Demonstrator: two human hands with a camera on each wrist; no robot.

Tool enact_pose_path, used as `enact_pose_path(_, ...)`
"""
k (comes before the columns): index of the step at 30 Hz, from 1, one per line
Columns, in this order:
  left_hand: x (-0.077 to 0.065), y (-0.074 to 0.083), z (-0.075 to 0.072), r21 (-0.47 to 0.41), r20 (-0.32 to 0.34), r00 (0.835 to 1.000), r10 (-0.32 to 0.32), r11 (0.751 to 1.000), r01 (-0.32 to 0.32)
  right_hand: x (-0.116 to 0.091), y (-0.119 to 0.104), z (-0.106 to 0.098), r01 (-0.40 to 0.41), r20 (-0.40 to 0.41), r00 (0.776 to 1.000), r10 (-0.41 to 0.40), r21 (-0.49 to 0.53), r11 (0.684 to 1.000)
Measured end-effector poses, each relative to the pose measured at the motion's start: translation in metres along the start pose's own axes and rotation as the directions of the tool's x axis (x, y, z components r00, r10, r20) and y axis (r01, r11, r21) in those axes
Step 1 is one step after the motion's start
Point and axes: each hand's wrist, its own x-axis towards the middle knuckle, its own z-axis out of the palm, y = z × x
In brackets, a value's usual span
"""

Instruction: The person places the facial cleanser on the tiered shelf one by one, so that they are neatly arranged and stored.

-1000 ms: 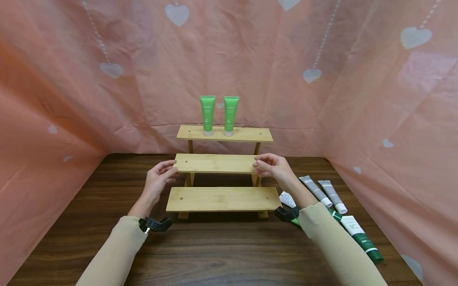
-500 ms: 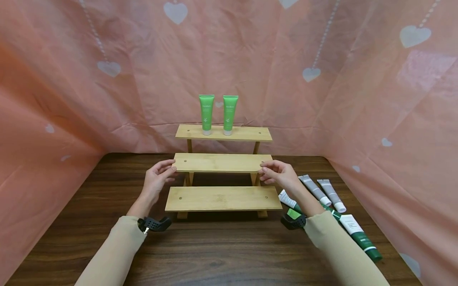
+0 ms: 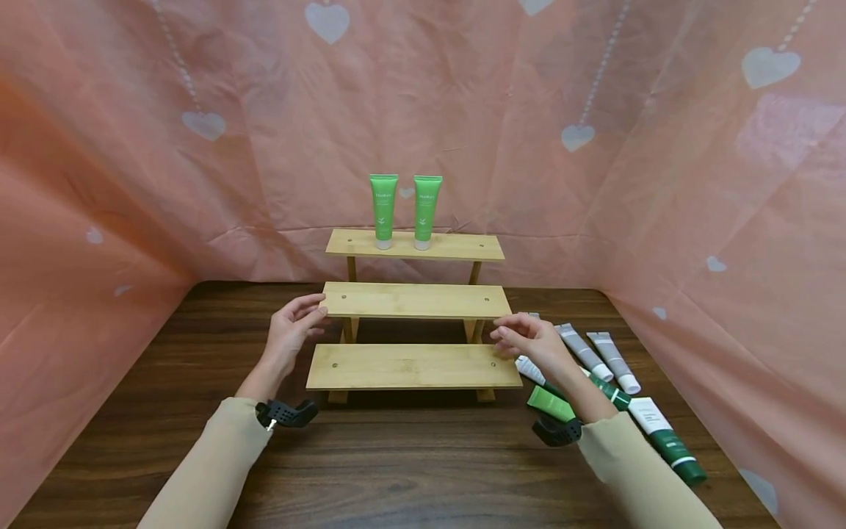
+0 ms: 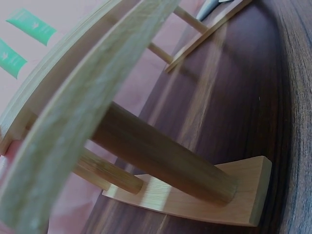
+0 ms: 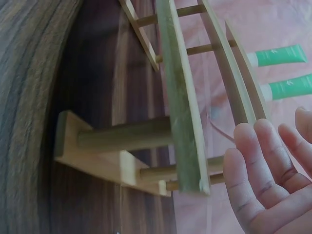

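A three-step wooden display stand (image 3: 413, 365) stands on the table. Two green squeeze tubes (image 3: 383, 211) stand cap-down, side by side, on its top step. My left hand (image 3: 291, 327) stays at the left end of the middle step (image 3: 416, 300), with loosely bent fingers and thumb right at the edge. My right hand (image 3: 535, 344) hovers off the stand's right side, between the middle and bottom steps, holding nothing. In the right wrist view its fingers (image 5: 265, 165) are loosely bent and apart from the wood. The left wrist view shows mostly the stand's legs (image 4: 165, 151).
On the dark wooden table (image 3: 396, 470), several tubes lie to the right: grey ones (image 3: 613, 360), a white-and-green one (image 3: 667, 437) and a light green one (image 3: 551, 403), some partly behind the right forearm. A pink heart-patterned curtain (image 3: 496, 110) hangs around the back and sides.
My right hand has moved rightward and slightly down, from the middle step's right end to beside the stand. The left hand and the two standing tubes have kept their places.
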Motion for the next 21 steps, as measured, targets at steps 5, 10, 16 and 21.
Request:
enact_pose_path(5,0.000,0.000,0.000,-0.003,-0.001,1.000,-0.004,1.000,0.004,-0.011,0.003,-0.009,0.003,-0.009,1.000,-0.003,-0.011,1.000)
enact_pose_path(10,0.001,0.000,0.000,-0.006,-0.008,1.000,-0.003,1.000,0.003,-0.022,0.005,-0.016,-0.008,-0.010,1.000,0.008,-0.043,0.999)
enact_pose_path(16,0.001,-0.001,0.001,-0.019,-0.015,1.000,-0.005,1.000,0.004,-0.036,0.005,-0.022,0.004,-0.004,1.000,-0.004,-0.076,0.997)
enact_pose_path(21,0.000,-0.001,0.002,-0.032,-0.017,1.000,-0.003,0.999,0.003,-0.047,0.005,-0.027,0.034,0.000,0.999,-0.035,-0.098,0.995)
